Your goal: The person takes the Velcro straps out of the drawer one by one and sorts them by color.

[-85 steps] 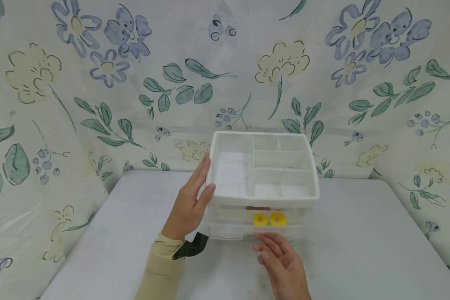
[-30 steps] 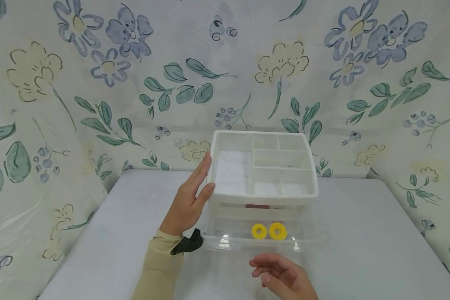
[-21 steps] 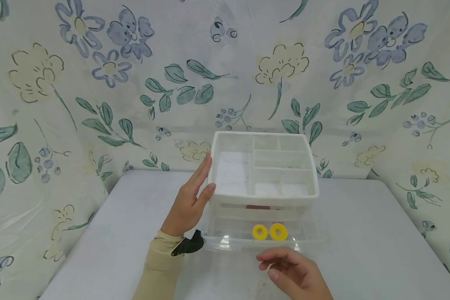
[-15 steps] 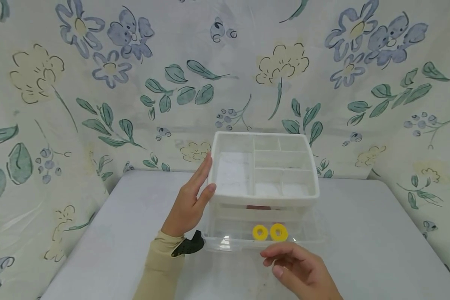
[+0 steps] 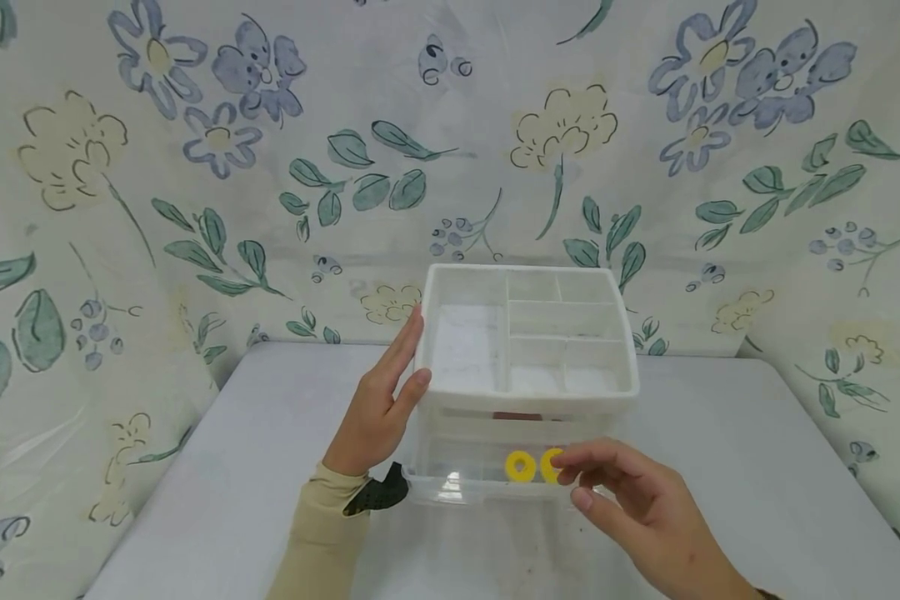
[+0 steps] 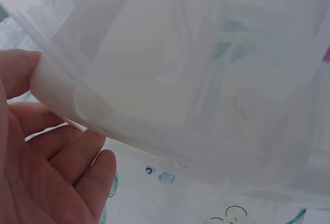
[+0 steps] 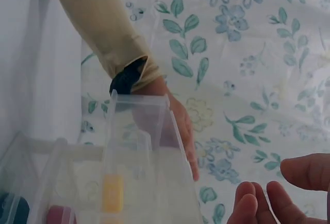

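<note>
Drawer [image 5: 450, 492] of clear plastic sticks out from the white organizer box [image 5: 528, 402] on the table [image 5: 727, 467], with two yellow rings [image 5: 511, 467] lying in it side by side. The left hand [image 5: 371, 417] rests on the box's left side, fingers straight. The right hand [image 5: 648, 508] is close to the drawer's front — fingers softly bent, thumb apart, holding nothing — and hides part of one ring
</note>
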`<action>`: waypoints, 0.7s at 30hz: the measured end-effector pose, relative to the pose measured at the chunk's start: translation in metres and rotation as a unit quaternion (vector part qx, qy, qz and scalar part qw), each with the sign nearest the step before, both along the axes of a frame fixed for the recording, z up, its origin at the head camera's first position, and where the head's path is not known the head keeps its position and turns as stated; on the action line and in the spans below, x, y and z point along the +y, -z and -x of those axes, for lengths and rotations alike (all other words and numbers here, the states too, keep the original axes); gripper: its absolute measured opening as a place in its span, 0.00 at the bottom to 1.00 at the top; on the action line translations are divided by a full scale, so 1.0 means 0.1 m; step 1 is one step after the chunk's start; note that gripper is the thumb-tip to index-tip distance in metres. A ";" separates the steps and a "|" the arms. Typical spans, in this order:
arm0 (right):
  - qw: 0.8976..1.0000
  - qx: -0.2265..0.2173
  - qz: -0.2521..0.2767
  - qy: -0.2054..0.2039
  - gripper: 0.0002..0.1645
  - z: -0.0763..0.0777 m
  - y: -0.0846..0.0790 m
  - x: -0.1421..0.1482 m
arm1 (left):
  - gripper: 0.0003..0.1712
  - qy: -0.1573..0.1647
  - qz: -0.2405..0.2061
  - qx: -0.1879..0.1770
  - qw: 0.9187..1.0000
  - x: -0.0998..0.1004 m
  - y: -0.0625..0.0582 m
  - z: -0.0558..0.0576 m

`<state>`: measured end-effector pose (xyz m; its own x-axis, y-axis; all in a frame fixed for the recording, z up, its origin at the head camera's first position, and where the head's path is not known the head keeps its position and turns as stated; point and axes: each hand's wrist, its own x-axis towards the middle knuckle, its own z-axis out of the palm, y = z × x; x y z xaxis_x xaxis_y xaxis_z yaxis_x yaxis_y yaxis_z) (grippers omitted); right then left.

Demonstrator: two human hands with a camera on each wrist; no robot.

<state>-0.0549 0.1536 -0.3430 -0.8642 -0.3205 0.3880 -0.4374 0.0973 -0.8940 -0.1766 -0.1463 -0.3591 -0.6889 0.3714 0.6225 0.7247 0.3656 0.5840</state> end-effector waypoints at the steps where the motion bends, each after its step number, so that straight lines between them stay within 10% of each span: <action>1: 1.000 0.002 -0.007 0.006 0.19 0.02 -0.02 0.01 | 0.35 0.000 -0.001 0.000 1.000 0.00 0.00 0.00; 21: 0.984 0.060 -0.159 0.058 0.17 0.45 -0.19 0.17 | 0.35 0.003 -0.004 -0.002 1.000 -0.02 0.01 0.02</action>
<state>-0.0996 0.1703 -0.3244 -0.8563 -0.3446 0.3847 -0.5070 0.4189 -0.7533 -0.1786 -0.1483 -0.3598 -0.6897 0.3700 0.6224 0.7240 0.3567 0.5903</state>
